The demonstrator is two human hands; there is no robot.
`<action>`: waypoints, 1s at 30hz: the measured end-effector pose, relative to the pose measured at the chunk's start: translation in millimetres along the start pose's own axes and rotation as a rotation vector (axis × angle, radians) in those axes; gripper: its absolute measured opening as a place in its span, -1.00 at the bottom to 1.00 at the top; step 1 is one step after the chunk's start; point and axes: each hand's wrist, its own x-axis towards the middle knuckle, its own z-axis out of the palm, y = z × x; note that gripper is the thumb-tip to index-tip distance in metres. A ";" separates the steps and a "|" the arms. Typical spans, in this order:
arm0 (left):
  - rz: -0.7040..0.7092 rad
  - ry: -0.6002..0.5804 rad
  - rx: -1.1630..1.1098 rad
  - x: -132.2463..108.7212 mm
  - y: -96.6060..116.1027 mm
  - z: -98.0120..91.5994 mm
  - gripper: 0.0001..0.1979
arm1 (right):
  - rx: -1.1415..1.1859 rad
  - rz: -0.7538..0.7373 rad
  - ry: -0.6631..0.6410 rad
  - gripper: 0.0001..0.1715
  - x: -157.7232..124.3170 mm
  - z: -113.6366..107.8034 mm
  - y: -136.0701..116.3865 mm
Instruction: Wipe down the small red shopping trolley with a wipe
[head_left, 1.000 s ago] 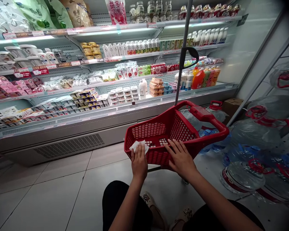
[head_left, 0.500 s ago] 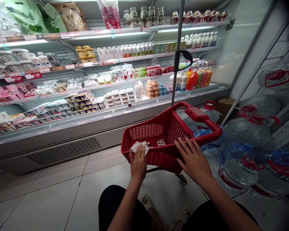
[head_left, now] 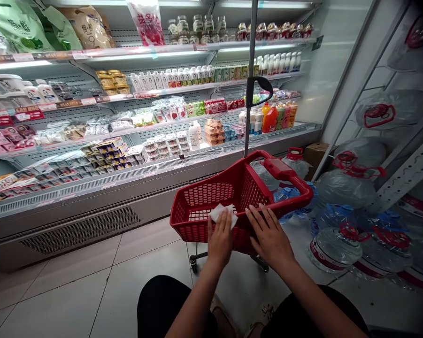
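Note:
In front of me stands a small red plastic shopping cart (head_left: 211,190) with lattice sides, a thick handle and wheels. My left hand (head_left: 221,237) presses a crumpled white tissue (head_left: 224,214) against the top of its near side rim. The fingers lie over the tissue, and part of it sticks out beyond them. To the right, my right hand (head_left: 270,232) rests on the same near side, close to the handle end. Its fingers are stretched out and spread, with nothing in them. A grey pole (head_left: 250,70) with a black loop grip rises behind the cart.
Behind the cart runs a lit refrigerated shelf case (head_left: 155,173) filled with bottles, cups and bags. Large water bottles (head_left: 334,249) with red handles crowd the right side on the floor and a rack. A brown cardboard box (head_left: 315,157) sits at the back right. Pale tiles (head_left: 73,277) cover the floor.
My left hand has slid the tissue to the right along the cart's near rim, closer to my right hand. The right hand stays on the rim. The view has shifted slightly.

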 end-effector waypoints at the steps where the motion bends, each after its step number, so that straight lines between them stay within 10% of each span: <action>1: -0.035 -0.001 0.011 -6.3 -14.0 -2.5 -0.29 | 0.004 0.002 -0.004 0.06 0.0 -1.1 -0.4; 5: -0.146 0.006 0.053 -13.7 -39.1 -9.0 -0.30 | 0.018 0.018 -0.002 0.05 3.0 -0.3 -7.0; 14: 0.034 0.044 -0.061 13.2 30.6 3.1 -0.38 | 0.060 -0.018 0.042 0.02 4.7 1.2 -9.7; 24: -0.210 -0.040 0.094 -39.6 -118.0 -6.7 -0.35 | 0.073 0.000 0.015 0.02 2.5 -1.9 1.6; 30: -0.297 -0.026 0.068 -24.1 -138.9 -12.2 -0.49 | 0.096 -0.004 -0.005 0.01 4.0 -2.0 7.6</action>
